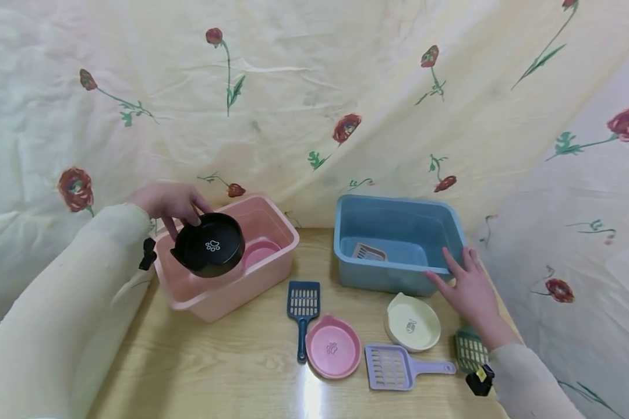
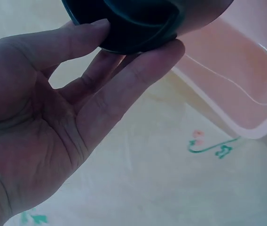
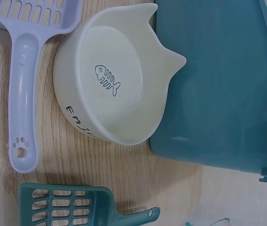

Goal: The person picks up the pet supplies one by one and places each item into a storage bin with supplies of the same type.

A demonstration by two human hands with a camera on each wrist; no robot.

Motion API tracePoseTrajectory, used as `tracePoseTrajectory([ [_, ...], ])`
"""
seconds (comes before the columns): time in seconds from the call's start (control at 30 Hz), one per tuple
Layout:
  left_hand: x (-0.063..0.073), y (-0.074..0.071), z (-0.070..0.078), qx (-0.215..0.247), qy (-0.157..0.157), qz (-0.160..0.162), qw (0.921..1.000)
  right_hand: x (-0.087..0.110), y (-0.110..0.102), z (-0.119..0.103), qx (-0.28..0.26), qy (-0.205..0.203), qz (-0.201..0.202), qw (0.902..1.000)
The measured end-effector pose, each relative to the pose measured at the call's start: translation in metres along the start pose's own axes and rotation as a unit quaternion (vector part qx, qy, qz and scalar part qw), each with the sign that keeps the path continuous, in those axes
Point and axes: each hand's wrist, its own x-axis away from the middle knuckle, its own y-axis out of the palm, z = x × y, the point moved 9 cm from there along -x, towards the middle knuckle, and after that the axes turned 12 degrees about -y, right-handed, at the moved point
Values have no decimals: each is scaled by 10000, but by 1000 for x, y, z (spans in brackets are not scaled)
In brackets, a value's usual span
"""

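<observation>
My left hand [image 1: 170,201] pinches a black cat-eared bowl [image 1: 209,244] by its edge, thumb on the inside and fingers beneath, as the left wrist view shows. The bowl is tilted, its white paw print visible, above the pink litter bin [image 1: 230,299]. Inside that bin lies a pink dish [image 1: 259,251], partly hidden. On the right, the spread fingers of my right hand [image 1: 472,291] rest on the front right rim of the blue litter bin [image 1: 388,273]. A beige slotted scoop [image 1: 369,252] lies in the blue bin.
On the wooden table lie a navy scoop [image 1: 303,308], a pink bowl [image 1: 333,347], a lavender scoop [image 1: 390,368] and a green scoop [image 3: 67,205]. A cream bowl with a fishbone [image 3: 112,75] stands against the blue bin's front. Floral cloth [image 1: 293,87] hangs behind.
</observation>
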Motion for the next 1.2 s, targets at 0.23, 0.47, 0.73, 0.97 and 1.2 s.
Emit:
tracePoseTrajectory([
  [0.23, -31, 1, -27, 285, 54, 145, 9995, 1, -1, 1, 42, 82, -7, 10000],
  [0.47, -63, 11, -44, 83, -40, 420, 9991, 0, -2, 1, 172, 99, -8, 9998],
  [0.73, -92, 28, -58, -6, -100, 592, 9982, 0, -1, 0, 134, 226, -111, 9996],
  [0.97, -110, 45, -68, 320, -240, 356, 9986, 1, -3, -2, 135, 233, -127, 9996],
  [1.2, -125, 60, -83, 628, -431, 305, 9966, -1, -5, -5, 145, 253, -187, 9994],
])
